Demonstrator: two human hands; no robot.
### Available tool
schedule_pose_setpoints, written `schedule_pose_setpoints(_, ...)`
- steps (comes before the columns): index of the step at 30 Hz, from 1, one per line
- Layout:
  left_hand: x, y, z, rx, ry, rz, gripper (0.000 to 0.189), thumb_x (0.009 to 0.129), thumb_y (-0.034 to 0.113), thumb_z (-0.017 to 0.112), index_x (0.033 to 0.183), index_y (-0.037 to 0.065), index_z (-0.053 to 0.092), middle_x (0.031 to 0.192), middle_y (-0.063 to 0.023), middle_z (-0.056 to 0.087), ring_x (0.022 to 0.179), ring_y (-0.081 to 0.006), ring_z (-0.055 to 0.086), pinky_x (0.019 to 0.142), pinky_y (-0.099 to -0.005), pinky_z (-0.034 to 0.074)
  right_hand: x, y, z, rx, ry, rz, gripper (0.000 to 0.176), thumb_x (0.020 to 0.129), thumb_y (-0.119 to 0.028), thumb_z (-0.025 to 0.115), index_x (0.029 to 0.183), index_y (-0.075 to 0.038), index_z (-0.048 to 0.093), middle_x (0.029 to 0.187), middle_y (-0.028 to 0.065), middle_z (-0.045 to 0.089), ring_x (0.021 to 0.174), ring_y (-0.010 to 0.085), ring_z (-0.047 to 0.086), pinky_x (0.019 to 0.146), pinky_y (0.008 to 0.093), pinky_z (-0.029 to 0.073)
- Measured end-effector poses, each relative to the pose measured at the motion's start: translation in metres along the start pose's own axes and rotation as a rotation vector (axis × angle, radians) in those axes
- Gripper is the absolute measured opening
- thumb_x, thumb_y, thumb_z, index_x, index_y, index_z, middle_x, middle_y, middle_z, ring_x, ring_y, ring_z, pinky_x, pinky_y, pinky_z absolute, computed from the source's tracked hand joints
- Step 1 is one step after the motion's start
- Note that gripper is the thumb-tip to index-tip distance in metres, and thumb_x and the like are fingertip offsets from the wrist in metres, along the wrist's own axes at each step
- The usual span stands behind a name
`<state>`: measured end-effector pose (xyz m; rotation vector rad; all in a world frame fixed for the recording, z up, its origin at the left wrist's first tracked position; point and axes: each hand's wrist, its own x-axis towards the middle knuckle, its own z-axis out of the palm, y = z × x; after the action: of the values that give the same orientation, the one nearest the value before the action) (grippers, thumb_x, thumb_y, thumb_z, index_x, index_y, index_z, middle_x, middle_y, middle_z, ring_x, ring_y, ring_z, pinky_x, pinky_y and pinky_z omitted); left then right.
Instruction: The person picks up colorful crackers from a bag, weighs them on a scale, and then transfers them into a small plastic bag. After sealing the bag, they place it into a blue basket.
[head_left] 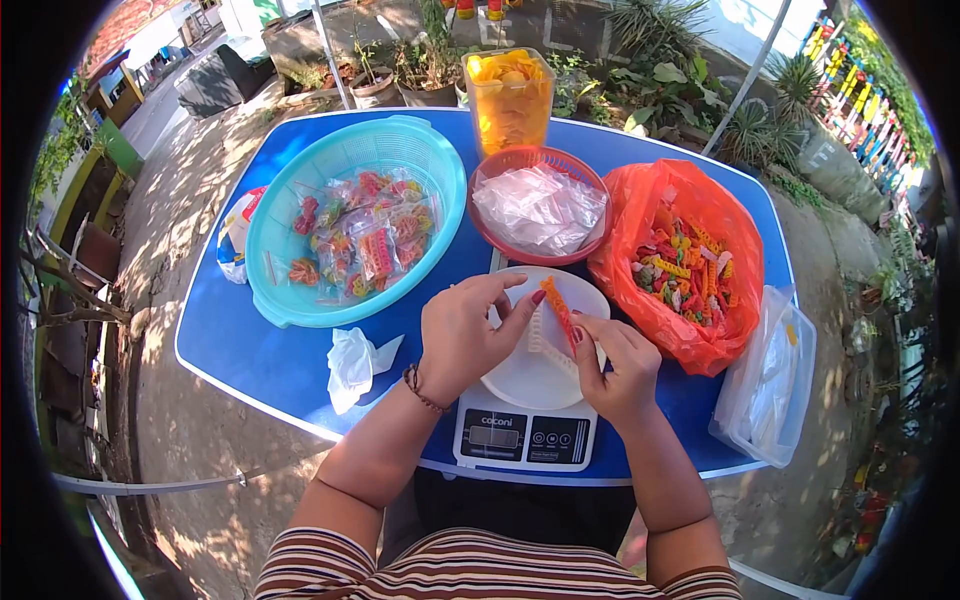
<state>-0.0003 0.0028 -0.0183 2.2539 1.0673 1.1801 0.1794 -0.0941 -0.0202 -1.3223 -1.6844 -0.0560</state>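
Observation:
Over the white plate of a kitchen scale, a ladder-shaped snack piece, orange at its upper end and red lower down, is held up between both hands. My right hand pinches its red lower end with thumb and fingers. At the orange top, the thumb tip of my left hand presses close against it, fingers curled. A pale ladder-like pattern shows on the plate just below. Right of the hands, an orange-red plastic bag stands open, full of colourful snack pieces.
A turquoise basket holds several filled clear packets. Behind the scale, a red basket contains clear plastic bags, beside a tall tub of yellow chips. Crumpled white plastic lies left; a clear box stands right on the blue table.

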Motion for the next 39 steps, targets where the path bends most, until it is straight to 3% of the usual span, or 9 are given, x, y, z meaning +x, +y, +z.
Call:
schedule_pose_setpoints(2,0.002,-0.005,0.002,-0.045,0.073,0.029,0.023,0.087,0.02,0.079,0.104,0.005,0.077,0.065,-0.0022,0.066,0.048,-0.0071,0.047,0.046,-0.0237,0.036,0.0,0.001,-0.002,0.013,0.015,0.018,0.019,0.082,0.007,0.067,0.1,0.004,0.071,0.091,0.0176,0.074,0.078,0.032,0.072,0.071,0.0369,0.058)
schedule_pose_setpoints(5,0.003,-0.006,0.001,-0.107,0.077,-0.067,0.019,0.089,0.023,0.075,0.101,0.008,0.077,0.071,-0.0038,0.067,0.054,-0.0174,0.059,0.052,-0.0309,0.045,0.0,0.004,-0.004,0.024,0.079,0.014,0.017,0.083,0.006,0.066,0.1,0.004,0.071,0.089,0.0173,0.073,0.076,0.0308,0.071,0.069,0.035,0.057)
schedule_pose_setpoints(6,0.002,-0.008,0.001,-0.136,0.072,-0.072,0.018,0.091,0.021,0.073,0.101,0.007,0.077,0.071,-0.0041,0.067,0.052,-0.0152,0.055,0.052,-0.0297,0.043,0.0,0.006,-0.005,0.033,0.09,0.026,0.017,0.083,0.006,0.066,0.1,0.005,0.071,0.088,0.0171,0.073,0.075,0.0302,0.071,0.069,0.0345,0.056)
schedule_pose_setpoints(33,0.003,-0.02,0.009,-0.219,0.115,-0.021,0.007,0.089,0.009,0.073,0.092,0.003,0.075,0.074,-0.0076,0.069,0.055,-0.0155,0.06,0.053,-0.0277,0.047,0.003,0.006,-0.006,0.027,0.047,-0.054,0.018,0.079,0.007,0.067,0.097,0.004,0.07,0.087,0.0163,0.072,0.075,0.0319,0.07,0.069,0.0371,0.057)
schedule_pose_setpoints(36,0.003,-0.02,0.006,-0.168,0.094,0.028,0.009,0.094,0.006,0.071,0.096,-0.003,0.074,0.075,-0.0063,0.07,0.061,-0.0076,0.062,0.057,-0.0223,0.048,0.003,0.007,-0.006,0.024,0.057,-0.061,0.018,0.079,0.007,0.067,0.097,0.004,0.07,0.087,0.0159,0.072,0.075,0.032,0.07,0.069,0.037,0.056)
schedule_pose_setpoints(39,0.003,-0.02,0.006,-0.165,0.097,0.032,0.009,0.094,0.006,0.07,0.095,-0.003,0.073,0.075,-0.0064,0.07,0.061,-0.0076,0.062,0.057,-0.0223,0.048,0.003,0.008,-0.005,-0.01,0.04,-0.078,0.021,0.077,0.005,0.07,0.098,0.001,0.071,0.09,0.0129,0.071,0.078,0.0302,0.067,0.071,0.0372,0.054)
